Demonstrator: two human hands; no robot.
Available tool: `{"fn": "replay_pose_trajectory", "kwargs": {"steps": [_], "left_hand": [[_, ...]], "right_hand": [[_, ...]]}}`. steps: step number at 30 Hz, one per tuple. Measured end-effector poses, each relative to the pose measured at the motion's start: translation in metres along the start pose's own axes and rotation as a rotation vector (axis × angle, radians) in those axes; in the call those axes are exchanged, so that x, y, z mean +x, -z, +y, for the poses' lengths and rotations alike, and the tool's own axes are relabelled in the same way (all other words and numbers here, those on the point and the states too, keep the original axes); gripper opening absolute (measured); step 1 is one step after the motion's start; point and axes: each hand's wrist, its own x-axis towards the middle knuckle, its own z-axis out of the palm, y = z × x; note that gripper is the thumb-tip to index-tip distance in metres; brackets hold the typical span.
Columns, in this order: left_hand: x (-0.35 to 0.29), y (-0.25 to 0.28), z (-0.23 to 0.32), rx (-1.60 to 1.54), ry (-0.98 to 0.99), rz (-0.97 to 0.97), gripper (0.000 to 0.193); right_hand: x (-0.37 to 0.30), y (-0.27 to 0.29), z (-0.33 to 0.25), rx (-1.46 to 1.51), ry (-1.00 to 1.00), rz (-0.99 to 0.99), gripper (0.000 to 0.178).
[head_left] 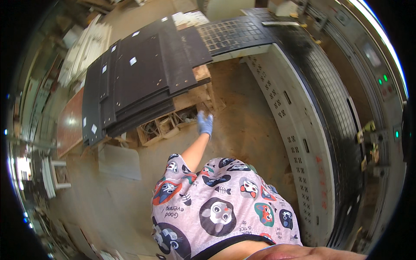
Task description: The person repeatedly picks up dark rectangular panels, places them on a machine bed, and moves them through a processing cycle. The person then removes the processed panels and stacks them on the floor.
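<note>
My left hand [205,123] wears a blue-grey glove and reaches out ahead of me with nothing in it. Its fingers are apart and slightly blurred. Just beyond and to its left is a stack of dark brown panels [143,65] with drilled holes and small white labels. The panels lie overlapped on a wooden support [190,99], their near edges uneven. The hand is apart from the panels, close to the support's open compartments [166,125]. My right hand does not show; a small blue patch past my shirt's right side is too little to identify.
A machine with a slatted black bed [329,82] and a perforated pale side wall [281,95] curves along my right. Its control panel [385,82] has green lights. Pale strips [86,47] are piled at the far left. A reddish-brown board [70,123] stands left of the stack.
</note>
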Motion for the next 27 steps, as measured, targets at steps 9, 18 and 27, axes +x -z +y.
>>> {"fn": "replay_pose_trajectory", "kwargs": {"steps": [9,18,27], "left_hand": [[0.114,0.14,0.167,0.942,-0.061,0.253,0.056],[0.166,0.159,0.218,1.279,0.039,-0.094,0.061],[0.099,0.138,0.23,1.175,-0.11,-0.346,0.038]], "right_hand": [[0.094,0.079,-0.048,-0.388,0.216,0.015,0.036],[0.158,0.076,-0.145,-0.026,0.285,-0.061,0.029],[0.13,-0.107,-0.27,0.016,0.037,-0.397,0.038]]}}
